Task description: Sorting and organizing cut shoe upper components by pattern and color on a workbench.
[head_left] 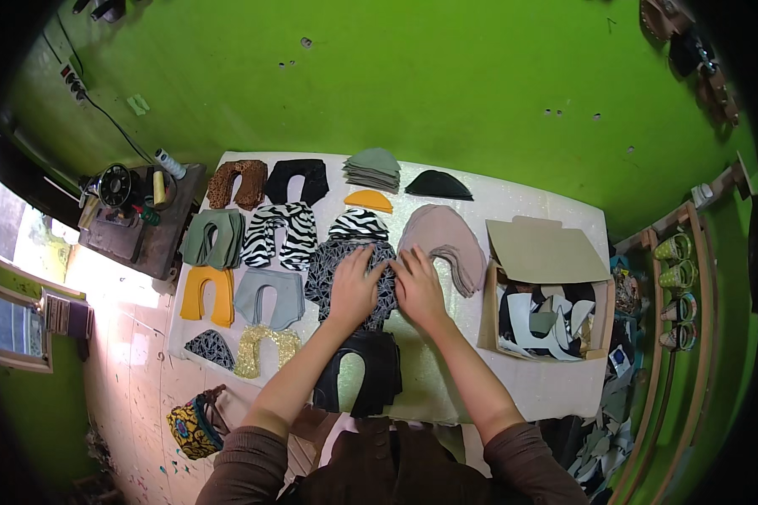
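Note:
My left hand [355,290] lies with fingers stretched out on a black-and-grey line-patterned cut piece [322,273] in the middle of the table. Beside it, my right hand [419,290] has its fingers spread at the right edge of that piece, close to a stack of beige U-shaped pieces [451,236]. Nothing shows gripped in either hand, though the undersides are hidden. Just beyond the left hand sits a zebra-striped half-round piece [359,225]. Nearer to me, black U-shaped pieces [379,370] lie at the table's front edge.
Stacks of U-shaped pieces in zebra print [299,240], green [200,240], yellow [195,295] and grey [286,295] cover the left side. Green half-rounds [372,172] lie at the back. An open cardboard box [598,324] of scraps stands right; a sewing machine [116,189] stands left.

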`<state>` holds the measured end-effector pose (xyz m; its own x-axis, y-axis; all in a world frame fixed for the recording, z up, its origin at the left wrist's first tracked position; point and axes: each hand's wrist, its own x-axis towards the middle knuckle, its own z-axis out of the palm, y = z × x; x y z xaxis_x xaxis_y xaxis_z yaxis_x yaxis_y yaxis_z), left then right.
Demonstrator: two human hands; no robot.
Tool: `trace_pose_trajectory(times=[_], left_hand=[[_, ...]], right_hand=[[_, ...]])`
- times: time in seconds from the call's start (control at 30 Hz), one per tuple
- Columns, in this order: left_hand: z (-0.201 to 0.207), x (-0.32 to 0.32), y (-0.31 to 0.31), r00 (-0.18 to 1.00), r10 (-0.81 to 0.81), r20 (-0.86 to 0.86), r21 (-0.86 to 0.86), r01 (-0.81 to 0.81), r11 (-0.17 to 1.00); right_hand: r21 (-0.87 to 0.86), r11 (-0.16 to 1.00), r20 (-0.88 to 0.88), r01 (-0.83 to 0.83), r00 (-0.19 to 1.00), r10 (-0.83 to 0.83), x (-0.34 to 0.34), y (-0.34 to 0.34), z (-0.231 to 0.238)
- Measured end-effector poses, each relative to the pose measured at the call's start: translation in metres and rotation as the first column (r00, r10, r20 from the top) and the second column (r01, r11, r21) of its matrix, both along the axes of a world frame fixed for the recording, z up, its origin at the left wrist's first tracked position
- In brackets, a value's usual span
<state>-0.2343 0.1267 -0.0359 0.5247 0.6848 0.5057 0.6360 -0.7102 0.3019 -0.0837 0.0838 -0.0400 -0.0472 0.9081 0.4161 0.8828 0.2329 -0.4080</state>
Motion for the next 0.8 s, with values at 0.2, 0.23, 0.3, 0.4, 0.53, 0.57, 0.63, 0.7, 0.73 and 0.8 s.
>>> trace_pose_trajectory(times=[0.2,0.23,0.3,0.4,0.53,0.57,0.63,0.7,0.73,0.8], left_hand=[[0.013,0.036,-0.053,0.998,-0.052,0.018,-0.095,0.054,0.994],[0.02,0.044,-0.06,0.999,-0.041,0.016,-0.036,0.042,0.998],[0.025,0.06,-0.074,0.999,-0.027,0.034,-0.05,0.028,0.998],[0.037,0.094,-0.086,0.995,-0.04,0.094,-0.02,0.042,0.999],[0.046,0.138,-0.098,0.991,-0.112,0.078,-0.027,0.114,0.993],[0.049,0.152,-0.104,0.988,-0.135,0.081,-0.019,0.136,0.99],[0.053,0.174,-0.116,0.984,-0.164,0.067,-0.029,0.166,0.986],[0.047,0.192,-0.126,0.983,-0.179,0.049,-0.028,0.181,0.983],[0.047,0.2,-0.13,0.981,-0.19,0.028,-0.029,0.191,0.981],[0.044,0.211,-0.14,0.977,-0.212,0.02,-0.077,0.212,0.974]], right_hand=[[-0.019,1.0,-0.063,0.022,0.998,-0.023,0.028,-0.056,0.015],[-0.026,1.0,-0.066,0.015,0.998,-0.016,0.035,-0.064,0.018],[-0.001,1.0,-0.056,0.015,0.998,-0.015,0.051,-0.079,0.027],[0.001,0.999,-0.04,0.04,0.998,-0.04,0.081,-0.096,0.037],[0.054,0.997,-0.01,0.063,0.998,-0.062,0.121,-0.117,0.045],[0.065,0.995,-0.024,0.073,0.997,-0.072,0.132,-0.124,0.046],[0.068,0.993,-0.021,0.096,0.995,-0.095,0.152,-0.136,0.047],[0.123,0.985,-0.009,0.121,0.993,-0.12,0.172,-0.146,0.049],[0.125,0.984,-0.007,0.124,0.992,-0.125,0.182,-0.151,0.049],[0.063,0.984,-0.026,0.168,0.986,-0.166,0.2,-0.16,0.05]])
